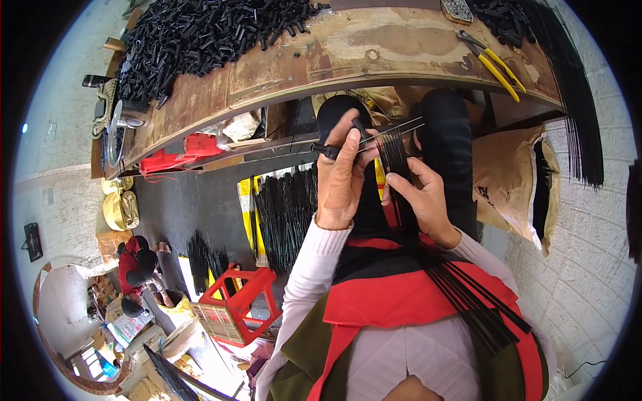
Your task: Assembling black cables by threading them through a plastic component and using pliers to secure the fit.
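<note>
Over my lap, my left hand (342,174) is closed around a small black plastic piece (328,151) that sticks out past the palm. A second black tip (359,125) shows by its thumb. Two thin shiny rods (404,125) run from that hand to the right, crossing the upper ends of a bundle of thin black rods (394,157). My right hand (424,200) pinches this bundle between thumb and fingers. The bundle's other end (475,307) fans out across my red and black apron (381,297).
A wooden bench (374,47) stands ahead, bearing a heap of short black tubes (200,40) and yellow-handled pliers (498,67). Long black rods (578,100) hang over its right end. More rods (287,214) and a red stool (244,301) are at left, near another person (140,267). A sack (511,180) stands right.
</note>
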Demonstrator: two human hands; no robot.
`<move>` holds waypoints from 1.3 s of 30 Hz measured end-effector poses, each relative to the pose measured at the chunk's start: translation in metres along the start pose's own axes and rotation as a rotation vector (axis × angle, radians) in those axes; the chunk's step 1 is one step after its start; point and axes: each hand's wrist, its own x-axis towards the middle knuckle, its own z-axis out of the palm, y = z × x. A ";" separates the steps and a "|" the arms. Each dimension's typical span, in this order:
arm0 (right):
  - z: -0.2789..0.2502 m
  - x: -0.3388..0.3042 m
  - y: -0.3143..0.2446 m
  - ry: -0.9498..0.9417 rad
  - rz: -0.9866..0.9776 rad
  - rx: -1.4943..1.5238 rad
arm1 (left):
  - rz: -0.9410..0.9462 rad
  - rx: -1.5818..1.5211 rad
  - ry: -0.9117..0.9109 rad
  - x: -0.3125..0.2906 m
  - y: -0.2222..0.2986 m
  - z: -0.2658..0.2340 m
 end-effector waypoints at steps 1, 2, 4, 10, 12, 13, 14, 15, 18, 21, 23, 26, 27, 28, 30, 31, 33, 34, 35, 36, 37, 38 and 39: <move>0.000 0.000 0.001 0.002 0.007 0.008 | 0.045 -0.008 -0.011 0.000 0.000 0.001; 0.000 0.000 0.000 0.003 0.007 0.008 | 0.045 -0.008 -0.011 0.000 0.000 0.000; 0.001 -0.001 -0.001 -0.001 0.004 0.002 | 0.048 -0.050 -0.023 0.001 -0.001 -0.003; 0.001 -0.002 -0.001 0.002 0.009 0.004 | 0.012 -0.070 -0.001 0.003 0.000 -0.004; 0.001 -0.001 -0.001 -0.003 0.008 0.008 | -0.004 -0.082 0.011 0.002 0.000 -0.006; 0.002 -0.001 -0.001 -0.008 0.008 0.013 | -0.021 -0.095 0.025 0.002 0.000 -0.007; 0.002 -0.001 -0.001 -0.008 0.008 0.012 | -0.021 -0.095 0.025 0.002 -0.001 -0.007; 0.002 -0.002 -0.001 -0.006 0.009 0.005 | -0.013 -0.102 0.033 0.002 -0.001 -0.006; 0.003 -0.002 -0.001 -0.005 0.011 0.000 | -0.016 -0.094 0.049 0.001 0.000 -0.006; 0.003 -0.002 -0.002 -0.006 0.007 0.001 | -0.026 -0.046 0.046 0.000 0.001 -0.007; 0.003 -0.003 -0.001 -0.009 0.002 0.001 | -0.024 -0.012 0.034 -0.001 0.001 -0.006; 0.003 -0.003 0.000 -0.011 0.004 0.014 | -0.030 -0.001 0.035 -0.002 0.002 -0.005; 0.003 -0.003 0.000 -0.008 0.006 0.009 | -0.029 0.013 0.034 -0.003 0.002 -0.005; 0.003 -0.003 -0.001 -0.006 0.008 0.004 | -0.029 0.027 0.034 -0.003 0.002 -0.005; 0.003 -0.003 -0.001 -0.004 0.010 0.007 | -0.031 0.037 0.037 -0.004 0.001 -0.004; 0.003 -0.003 -0.001 -0.004 0.012 0.011 | -0.032 0.047 0.042 -0.004 0.001 -0.004; 0.002 -0.003 -0.001 -0.002 0.011 0.006 | -0.033 0.048 0.035 -0.005 0.000 -0.005; 0.002 -0.004 -0.001 -0.001 0.010 0.002 | -0.034 0.048 0.029 -0.005 0.000 -0.005; 0.002 -0.003 -0.001 -0.001 0.010 0.002 | -0.034 0.048 0.029 -0.005 0.000 -0.004; 0.002 -0.003 0.000 -0.004 0.008 0.006 | -0.030 0.051 0.020 -0.006 0.001 -0.002; 0.002 -0.003 0.000 -0.006 0.004 0.010 | -0.027 0.053 0.010 -0.006 0.002 -0.001; 0.002 -0.003 0.000 -0.006 0.004 0.010 | -0.027 0.053 0.010 -0.006 0.002 -0.001; 0.003 -0.003 0.000 -0.002 0.001 -0.001 | -0.015 0.068 0.002 -0.006 0.002 -0.002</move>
